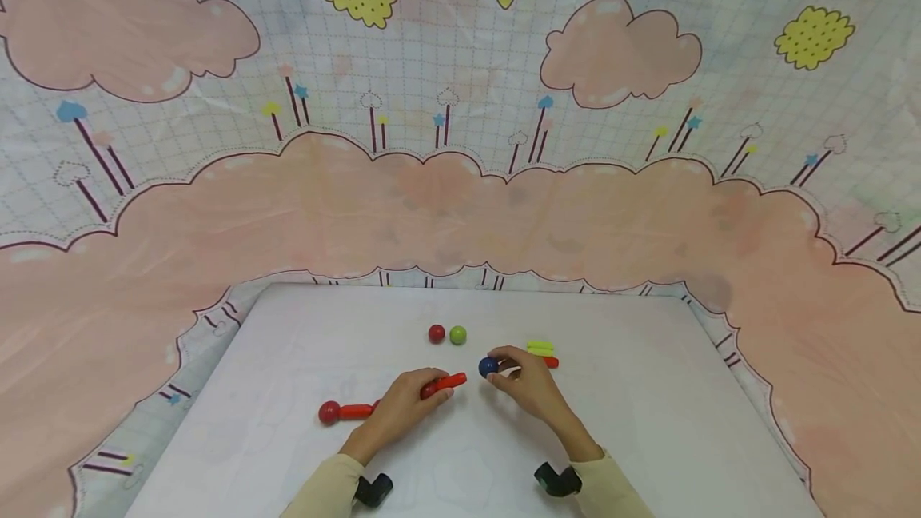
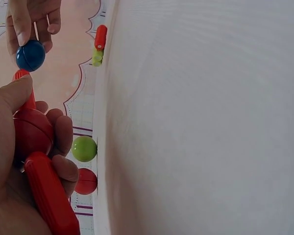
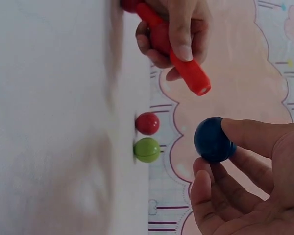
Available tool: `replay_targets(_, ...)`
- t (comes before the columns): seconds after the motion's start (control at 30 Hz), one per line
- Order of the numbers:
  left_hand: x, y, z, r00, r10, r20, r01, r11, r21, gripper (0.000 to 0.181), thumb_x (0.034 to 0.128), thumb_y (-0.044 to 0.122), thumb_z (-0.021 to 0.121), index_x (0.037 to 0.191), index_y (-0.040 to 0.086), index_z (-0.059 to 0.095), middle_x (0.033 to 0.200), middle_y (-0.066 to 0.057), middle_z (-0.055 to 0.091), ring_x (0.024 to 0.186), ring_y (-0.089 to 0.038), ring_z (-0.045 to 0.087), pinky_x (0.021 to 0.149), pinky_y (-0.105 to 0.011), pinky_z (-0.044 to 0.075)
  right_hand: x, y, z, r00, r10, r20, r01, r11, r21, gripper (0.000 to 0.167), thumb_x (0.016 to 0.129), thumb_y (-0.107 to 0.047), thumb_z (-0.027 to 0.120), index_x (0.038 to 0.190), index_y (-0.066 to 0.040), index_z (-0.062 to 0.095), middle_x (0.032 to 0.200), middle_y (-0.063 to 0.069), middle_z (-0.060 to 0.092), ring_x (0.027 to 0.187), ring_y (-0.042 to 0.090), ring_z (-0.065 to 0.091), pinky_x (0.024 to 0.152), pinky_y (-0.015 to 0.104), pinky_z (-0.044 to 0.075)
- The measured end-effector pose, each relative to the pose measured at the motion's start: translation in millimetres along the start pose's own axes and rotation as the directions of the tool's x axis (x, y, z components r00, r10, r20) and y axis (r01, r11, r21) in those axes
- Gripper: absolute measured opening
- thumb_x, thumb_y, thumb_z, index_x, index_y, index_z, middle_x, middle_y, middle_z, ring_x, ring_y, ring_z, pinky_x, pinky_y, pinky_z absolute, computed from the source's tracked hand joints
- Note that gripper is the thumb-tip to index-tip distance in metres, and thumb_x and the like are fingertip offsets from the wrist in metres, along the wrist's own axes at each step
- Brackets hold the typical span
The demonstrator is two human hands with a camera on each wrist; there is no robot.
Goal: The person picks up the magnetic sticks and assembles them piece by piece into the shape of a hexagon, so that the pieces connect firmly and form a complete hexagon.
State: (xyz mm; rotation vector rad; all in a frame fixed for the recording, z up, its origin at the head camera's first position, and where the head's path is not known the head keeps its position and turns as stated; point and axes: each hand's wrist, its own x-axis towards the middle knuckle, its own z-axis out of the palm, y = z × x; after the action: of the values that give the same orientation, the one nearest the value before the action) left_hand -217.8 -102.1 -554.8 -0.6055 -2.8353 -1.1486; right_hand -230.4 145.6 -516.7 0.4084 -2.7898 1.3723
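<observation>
Left hand (image 1: 397,406) grasps the red chain (image 1: 448,382), and at two o'clock from its tip, right hand (image 1: 531,384) pinches the blue ball (image 1: 488,367); a slack grip could send it rolling across the tabletop (image 1: 662,398)!

The person's left hand (image 1: 399,406) angled far and right from the left sleeve (image 1: 324,490), its fingers curled in a grip, thumb extended. The right hand (image 1: 531,384), slightly farther, angled left from the right sleeve (image 1: 615,490), pinching with thumb and finger. The hands stood apart.
</observation>
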Motion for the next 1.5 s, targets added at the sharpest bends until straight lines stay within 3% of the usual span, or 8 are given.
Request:
replay_targets(0.3, 1.8, 1.5, -1.2, 1.0, 0.012, 0.006, -0.013, 1.0, 0.008, 0.034, 0.0931, 0.039, 0.065, 0.122, 0.021, 0.066, 0.109, 0.007, 0.068, 0.091, -0.009, 0.054, 0.083, -0.03, 0.05, -6.4, -9.2, 0.5, 0.999, -0.024, 0.024, 0.023, 0.999, 0.028, 0.032, 0.087, -0.021, 0.075, 0.118, -0.019, 0.066, 0.108, 0.002, 0.068, 0.101, 0.024, 0.062, 0.082, 0.023, 0.051)
replay_targets(0.63, 3.9, 5.7, 0.0, 1.0, -0.009, 0.027, 0.009, 1.0, -0.018, 0.032, 0.0918, 0.037, 0.068, 0.121, 0.024, 0.066, 0.103, 0.01, 0.067, 0.089, -0.01, 0.052, 0.079, -0.026, 0.046, -6.9, -7.9, 8.2, 0.996, -0.081, 0.047, 0.078, 0.995, 0.053, 0.032, 0.088, -0.02, 0.074, 0.119, -0.016, 0.066, 0.11, 0.004, 0.069, 0.101, 0.025, 0.063, 0.082, 0.021, 0.052)
replay_targets(0.87, 8.2, 16.5, 1.2, 0.998, 0.05, 0.024, -0.05, 0.999, 0.013, 0.039, 0.0906, 0.038, 0.069, 0.127, 0.025, 0.061, 0.102, 0.009, 0.067, 0.088, -0.009, 0.055, 0.08, -0.027, 0.05, -8.0, -9.8, 12.3, 0.993, -0.1, 0.063, 0.096, 0.993, 0.068, 0.032, 0.088, -0.018, 0.074, 0.118, -0.013, 0.065, 0.11, 0.007, 0.07, 0.098, 0.024, 0.066, 0.083, 0.024, 0.056)
replay_targets(1.03, 11.5, 23.5, 4.1, 0.998, 0.069, 0.006, -0.069, 0.997, 0.046, 0.041, 0.0885, 0.035, 0.072, 0.126, 0.024, 0.061, 0.102, 0.005, 0.07, 0.092, -0.009, 0.06, 0.087, -0.033, 0.054, -9.1, -10.7, 14.2, 0.994, -0.073, 0.075, 0.064, 0.991, 0.115, 0.03, 0.087, -0.012, 0.074, 0.116, -0.013, 0.065, 0.113, 0.009, 0.07, 0.099, 0.02, 0.068, 0.084, 0.027, 0.057)
replay_targets(1.17, 13.3, 24.9, 6.5, 0.997, 0.074, -0.012, -0.073, 0.995, 0.067, 0.039, 0.0868, 0.034, 0.075, 0.123, 0.024, 0.062, 0.097, 0.006, 0.071, 0.088, -0.009, 0.059, 0.085, -0.031, 0.053, -9.9, -8.1, 13.6, 0.994, -0.065, 0.088, 0.055, 0.992, 0.111, 0.026, 0.088, -0.012, 0.073, 0.113, -0.012, 0.066, 0.113, 0.008, 0.07, 0.1, 0.021, 0.069, 0.084, 0.029, 0.057)
replay_targets(1.3, 13.1, 25.6, 6.7, 0.998, 0.068, -0.017, -0.067, 0.996, 0.066, 0.039, 0.085, 0.034, 0.076, 0.121, 0.024, 0.063, 0.094, 0.007, 0.07, 0.085, -0.008, 0.057, 0.082, -0.029, 0.052, -10.2, -6.5, 8.1, 0.995, -0.074, 0.073, 0.068, 0.994, 0.084, 0.025, 0.089, -0.014, 0.072, 0.113, -0.011, 0.067, 0.111, 0.006, 0.07, 0.099, 0.02, 0.068, 0.085, 0.029, 0.057)
replay_targets(1.5, 13.3, 25.0, 7.8, 0.998, 0.068, -0.002, -0.068, 0.995, 0.068, 0.04, 0.0849, 0.036, 0.076, 0.12, 0.024, 0.064, 0.096, 0.007, 0.069, 0.085, -0.008, 0.056, 0.079, -0.027, 0.051, -7.8, 1.0, -5.2, 0.999, -0.052, -0.011, 0.052, 0.998, 0.018, 0.025, 0.087, -0.015, 0.074, 0.111, -0.009, 0.068, 0.108, 0.008, 0.071, 0.096, 0.017, 0.066, 0.081, 0.023, 0.054)
